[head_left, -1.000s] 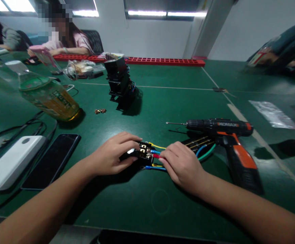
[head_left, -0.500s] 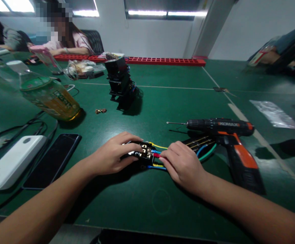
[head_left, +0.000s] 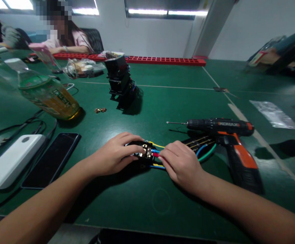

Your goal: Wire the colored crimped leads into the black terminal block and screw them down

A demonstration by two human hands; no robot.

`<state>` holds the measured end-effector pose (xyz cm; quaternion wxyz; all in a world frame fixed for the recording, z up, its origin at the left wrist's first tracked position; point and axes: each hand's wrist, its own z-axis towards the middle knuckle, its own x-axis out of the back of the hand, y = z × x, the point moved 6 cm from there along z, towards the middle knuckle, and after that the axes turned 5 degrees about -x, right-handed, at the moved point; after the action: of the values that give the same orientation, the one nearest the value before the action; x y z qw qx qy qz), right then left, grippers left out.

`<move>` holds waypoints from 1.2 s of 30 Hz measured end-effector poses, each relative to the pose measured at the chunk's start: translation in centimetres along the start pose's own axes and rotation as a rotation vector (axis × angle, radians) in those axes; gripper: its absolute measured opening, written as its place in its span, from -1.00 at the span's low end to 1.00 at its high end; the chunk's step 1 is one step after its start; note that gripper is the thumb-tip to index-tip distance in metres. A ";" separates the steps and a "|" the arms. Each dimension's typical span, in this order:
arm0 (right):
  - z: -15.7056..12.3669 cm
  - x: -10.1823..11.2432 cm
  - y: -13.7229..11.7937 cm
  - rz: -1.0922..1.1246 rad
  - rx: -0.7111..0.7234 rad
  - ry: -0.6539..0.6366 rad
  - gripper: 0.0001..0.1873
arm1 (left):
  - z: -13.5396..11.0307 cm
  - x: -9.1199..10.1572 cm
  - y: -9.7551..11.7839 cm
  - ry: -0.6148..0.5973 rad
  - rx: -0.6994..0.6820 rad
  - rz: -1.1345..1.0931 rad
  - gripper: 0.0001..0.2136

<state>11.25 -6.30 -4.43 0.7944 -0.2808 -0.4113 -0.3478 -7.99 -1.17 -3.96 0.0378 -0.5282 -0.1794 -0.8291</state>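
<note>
Terminal block point(head_left: 148, 151) sits at the near middle, its left part gripped by my left hand point(head_left: 117, 153); my right hand point(head_left: 184, 163) pinches the red-sleeved wire point(head_left: 155, 155) at its right edge. I'd best brace the block and keep the wire straight.

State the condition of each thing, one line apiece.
Block: held by left hand
Red lead: end at block, right hand pinching it
Drill: on its side, bit fitted
Bottle: capped, partly full
Phone: screen dark
Power bank: lying flat
Brass pieces: loose, clustered
Plastic bag: lying flat
</note>
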 end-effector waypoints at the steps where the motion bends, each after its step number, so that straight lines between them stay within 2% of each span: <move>1: 0.0 0.0 0.0 -0.004 0.000 0.001 -0.79 | 0.0 0.0 0.0 -0.001 -0.001 0.002 -0.80; 9: 0.0 0.0 0.0 -0.044 -0.012 0.012 -0.77 | -0.1 -0.1 0.0 -0.001 0.001 0.032 -0.80; 20: -0.1 0.2 0.4 0.033 -0.030 0.033 -0.79 | -0.4 -0.2 0.0 0.007 0.016 0.081 -0.79; 36: 0.0 -0.3 0.1 0.001 -0.029 0.006 -0.79 | 0.0 -0.1 0.2 -0.002 0.020 0.003 -0.78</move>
<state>11.19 -6.21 -4.70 0.7918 -0.2914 -0.4035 -0.3541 -7.88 -1.40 -4.02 0.0442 -0.5287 -0.1870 -0.8268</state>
